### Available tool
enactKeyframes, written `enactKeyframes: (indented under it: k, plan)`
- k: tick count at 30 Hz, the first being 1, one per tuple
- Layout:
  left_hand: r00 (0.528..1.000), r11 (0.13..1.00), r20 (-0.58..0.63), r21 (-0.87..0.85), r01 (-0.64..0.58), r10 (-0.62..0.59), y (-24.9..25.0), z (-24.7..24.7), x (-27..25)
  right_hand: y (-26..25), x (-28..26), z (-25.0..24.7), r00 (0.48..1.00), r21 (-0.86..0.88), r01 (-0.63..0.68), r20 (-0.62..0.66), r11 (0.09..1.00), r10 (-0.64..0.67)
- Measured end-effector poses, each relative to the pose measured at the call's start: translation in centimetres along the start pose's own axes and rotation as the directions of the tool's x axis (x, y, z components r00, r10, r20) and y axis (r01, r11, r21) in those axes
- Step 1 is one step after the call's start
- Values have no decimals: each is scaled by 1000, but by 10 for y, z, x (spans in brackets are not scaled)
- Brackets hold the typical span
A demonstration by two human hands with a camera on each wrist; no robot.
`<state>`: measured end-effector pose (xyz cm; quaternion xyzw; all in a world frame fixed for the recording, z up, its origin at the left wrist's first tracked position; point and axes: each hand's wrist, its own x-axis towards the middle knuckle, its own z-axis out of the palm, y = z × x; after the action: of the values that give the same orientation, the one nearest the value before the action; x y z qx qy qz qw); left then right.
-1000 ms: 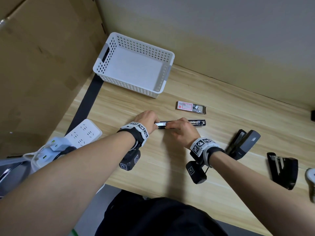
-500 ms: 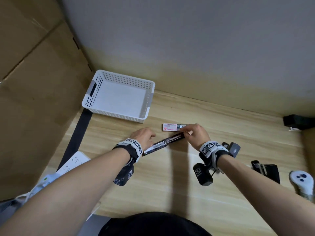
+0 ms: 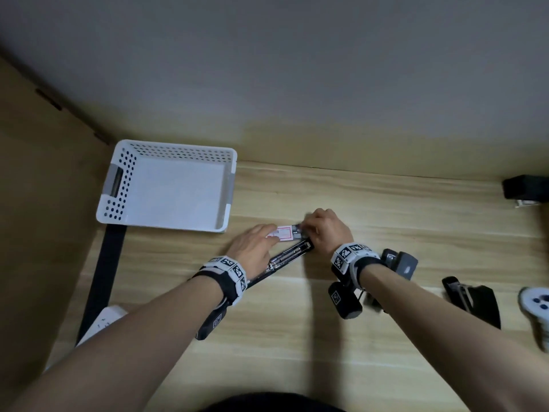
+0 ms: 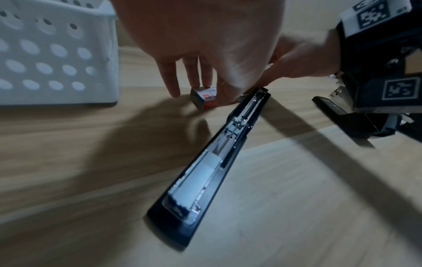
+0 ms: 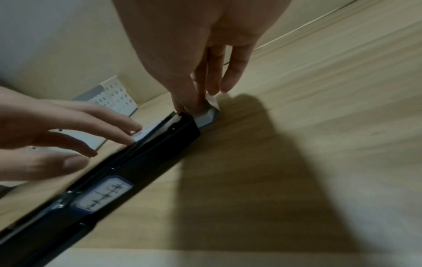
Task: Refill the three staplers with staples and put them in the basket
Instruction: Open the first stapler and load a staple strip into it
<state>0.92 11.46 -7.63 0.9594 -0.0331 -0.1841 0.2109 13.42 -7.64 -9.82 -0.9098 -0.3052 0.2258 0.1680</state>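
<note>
Head view: opened stapler (image 3: 289, 255) lies flat on desk (image 3: 386, 233), long axis diagonal, far end toward staple box (image 3: 283, 233); basket (image 3: 166, 185) sits at far left. Left hand (image 3: 252, 248) rests extended fingers on box; right hand (image 3: 325, 230) pinches box's other end.
Left wrist view: stapler's (image 4: 219, 157) magazine faces up.
Right wrist view: fingertips (image 5: 196, 103) grip box end.
</note>
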Motion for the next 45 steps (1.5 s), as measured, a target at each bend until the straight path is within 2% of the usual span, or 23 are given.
enactKeyframes:
  k: [4, 14, 21, 26, 32, 34, 45]
  plan:
    - [1000, 1000, -4, 1, -10, 10, 1, -3, 4, 4, 7, 1, 997, -76, 51, 57, 996, -47]
    - [1000, 1000, 22, -2, 13, -13, 4, -7, 2, 2, 15, -4, 996, -71, 82, 49, 994, -78]
    - [993, 999, 109, 2, 47, -47, 6, -17, 4, 5, -8, -10, 992, 193, 116, -76, 974, -103]
    - [996, 996, 32, -23, 83, -82, 4, -22, -4, -2, -27, -19, 990, 273, 53, -143, 961, -13]
    - [989, 985, -45, -106, 137, -143, 3, -25, -31, -20, -45, -8, 990, 333, 104, -129, 937, -63]
    - [986, 984, -57, -103, 149, -155, 1, -22, -46, -30, -52, -3, 994, 367, 72, -98, 927, -39]
    - [961, 948, -17, -167, 271, -277, -10, 0, -109, -68, -63, 33, 1000, 352, 7, 19, 936, -15]
